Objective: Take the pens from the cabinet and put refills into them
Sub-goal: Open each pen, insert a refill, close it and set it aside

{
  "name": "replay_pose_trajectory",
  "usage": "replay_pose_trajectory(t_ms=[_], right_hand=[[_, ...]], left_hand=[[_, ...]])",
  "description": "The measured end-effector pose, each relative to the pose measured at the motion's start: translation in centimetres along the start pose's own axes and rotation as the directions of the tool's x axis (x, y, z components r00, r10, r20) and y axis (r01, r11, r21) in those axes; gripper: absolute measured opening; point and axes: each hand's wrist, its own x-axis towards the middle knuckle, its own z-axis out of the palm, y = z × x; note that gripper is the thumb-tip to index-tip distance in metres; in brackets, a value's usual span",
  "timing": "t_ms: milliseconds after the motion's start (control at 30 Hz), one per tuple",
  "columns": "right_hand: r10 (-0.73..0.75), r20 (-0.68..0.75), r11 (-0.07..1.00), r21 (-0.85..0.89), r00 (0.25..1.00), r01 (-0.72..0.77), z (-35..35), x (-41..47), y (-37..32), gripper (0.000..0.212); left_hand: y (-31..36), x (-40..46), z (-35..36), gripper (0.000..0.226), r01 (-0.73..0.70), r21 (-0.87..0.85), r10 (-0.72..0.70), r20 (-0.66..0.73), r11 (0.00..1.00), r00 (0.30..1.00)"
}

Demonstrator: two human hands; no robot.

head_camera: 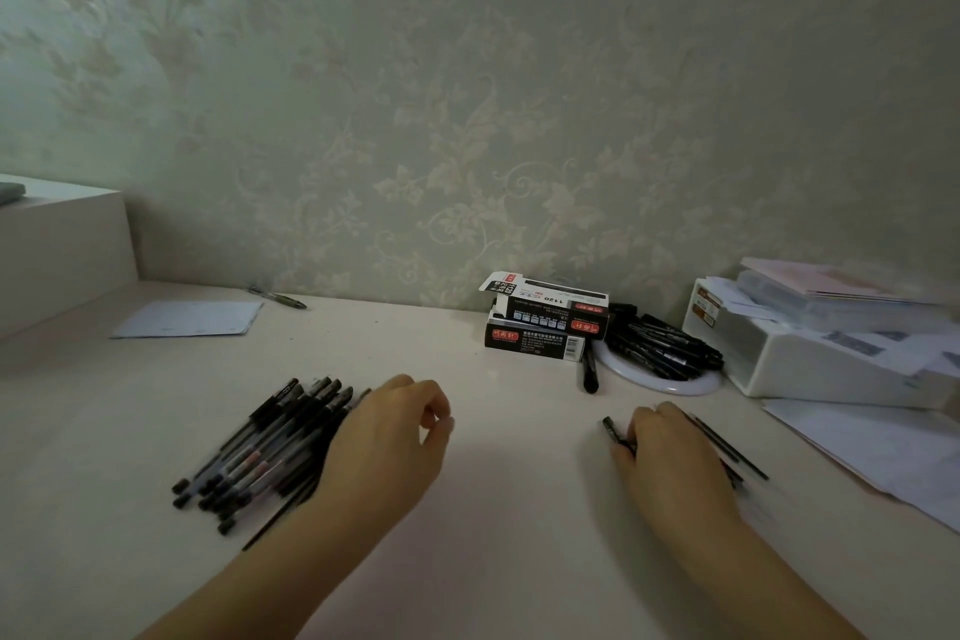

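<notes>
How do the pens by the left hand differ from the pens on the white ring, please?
The pens by the left hand lie flat on the desk in a rough fan with pale, see-through barrels; the pens on the white ring are solid black and heaped beside the boxes. Both lots are loose.

A single head-worn view was given, aimed forward and down across the desk (493,509) toward the wallpapered wall (519,94) at 12 o'clock, taken from close above the desk.
</notes>
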Motion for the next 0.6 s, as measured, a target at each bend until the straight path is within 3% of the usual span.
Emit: replay_pose_trajectory(t_ms=[300, 367, 433, 500, 600], right_hand=[[-0.041, -0.017, 0.996, -0.076, 0.999, 0.04, 0.2, 0.3, -0.6, 0.018], [-0.07, -0.074, 0.997, 0.014, 0.995, 0.071, -0.2, 0.2, -1.0, 0.018], [-0.077, -0.119, 0.964, 0.246, 0.99, 0.104, -0.6, -0.1, -1.7, 0.017], [-0.027, -0.045, 0.831, 0.554, 0.999, 0.047, -0.7, -0.5, -2.8, 0.014], [-0.048, 0.258, 0.502, 0.842, 0.965, -0.2, -0.7, -1.2, -4.8, 0.017]], left_hand=[[0.6, -0.7, 1.3, 0.011, -0.034, -0.096, 0.048, 0.143, 0.995, 0.989], [0.8, -0.8, 1.2, 0.011, -0.036, -0.116, 0.053, 0.151, 0.993, 0.987], [1.0, -0.8, 1.2, 0.01, -0.022, -0.17, 0.05, 0.163, 0.985, 0.985], [1.3, -0.7, 1.3, 0.01, 0.045, -0.296, 0.015, 0.199, 0.954, 0.98], [2.0, -0.8, 1.5, 0.017, 0.157, -0.464, -0.008, 0.307, 0.872, 0.952]])
